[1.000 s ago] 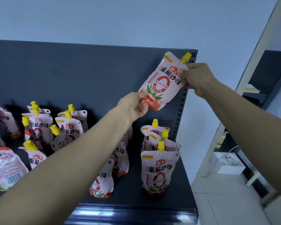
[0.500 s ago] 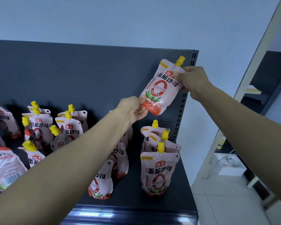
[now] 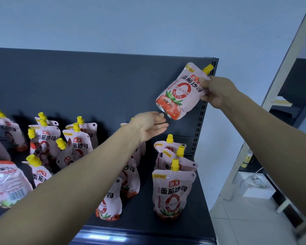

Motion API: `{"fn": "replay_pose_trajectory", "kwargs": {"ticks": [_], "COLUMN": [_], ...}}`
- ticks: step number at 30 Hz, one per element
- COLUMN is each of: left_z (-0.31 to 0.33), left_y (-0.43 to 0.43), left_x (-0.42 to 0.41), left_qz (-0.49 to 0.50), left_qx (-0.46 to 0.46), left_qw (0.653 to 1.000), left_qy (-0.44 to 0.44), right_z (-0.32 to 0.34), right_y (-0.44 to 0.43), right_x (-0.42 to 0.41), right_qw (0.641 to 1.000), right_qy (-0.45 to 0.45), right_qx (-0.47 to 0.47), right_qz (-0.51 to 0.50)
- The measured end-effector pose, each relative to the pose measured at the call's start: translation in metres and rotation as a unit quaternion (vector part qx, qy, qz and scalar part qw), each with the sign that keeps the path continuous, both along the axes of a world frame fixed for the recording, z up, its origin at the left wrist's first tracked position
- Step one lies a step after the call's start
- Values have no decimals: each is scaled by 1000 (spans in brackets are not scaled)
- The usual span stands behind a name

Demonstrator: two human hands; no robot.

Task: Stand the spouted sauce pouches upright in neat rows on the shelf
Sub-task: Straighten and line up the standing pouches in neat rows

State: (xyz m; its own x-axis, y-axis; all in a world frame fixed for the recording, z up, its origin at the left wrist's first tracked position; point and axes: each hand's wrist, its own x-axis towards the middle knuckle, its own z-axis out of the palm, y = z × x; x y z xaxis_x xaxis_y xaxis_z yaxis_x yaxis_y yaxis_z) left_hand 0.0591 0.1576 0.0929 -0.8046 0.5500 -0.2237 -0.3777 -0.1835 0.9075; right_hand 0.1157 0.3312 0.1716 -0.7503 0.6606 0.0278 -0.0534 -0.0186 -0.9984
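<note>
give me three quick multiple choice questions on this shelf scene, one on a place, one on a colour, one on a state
1. Where is the pouch that the right hand holds?
A. flat on the shelf
B. in the air, above the rightmost row
C. on the floor

2. What colour are the caps?
A. green
B. red
C. yellow

3. How is the left hand?
A. open, fingers straight
B. gripping a cap
C. a fist round a pouch

Answers:
1 B, it hangs tilted in front of the back panel, higher than the standing pouches.
2 C, every spout in view ends in a yellow cap.
3 A, its fingers lie straight near the pouch's bottom and hold nothing.
</note>
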Motion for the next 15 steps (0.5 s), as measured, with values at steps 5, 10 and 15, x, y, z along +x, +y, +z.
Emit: {"fn": "replay_pose_trajectory", "kwargs": {"ticks": [5, 10, 15], "left_z": [-2, -2, -4], "left_y": [4, 7, 12], "left_x": [1, 1, 5], "left_qz": [-33, -29, 6], "left_qx": [78, 114, 83], "left_qw": [996, 992, 995], "left_qy": [15, 35, 54], "right_z": [-4, -10, -11], "right_y": [8, 15, 15], "right_x": [0, 0, -4], "right_qw": [995, 992, 995], "right_qy": [2, -15, -28], "right_qx": [-93, -120, -90], "right_qz": [25, 25, 32]}}
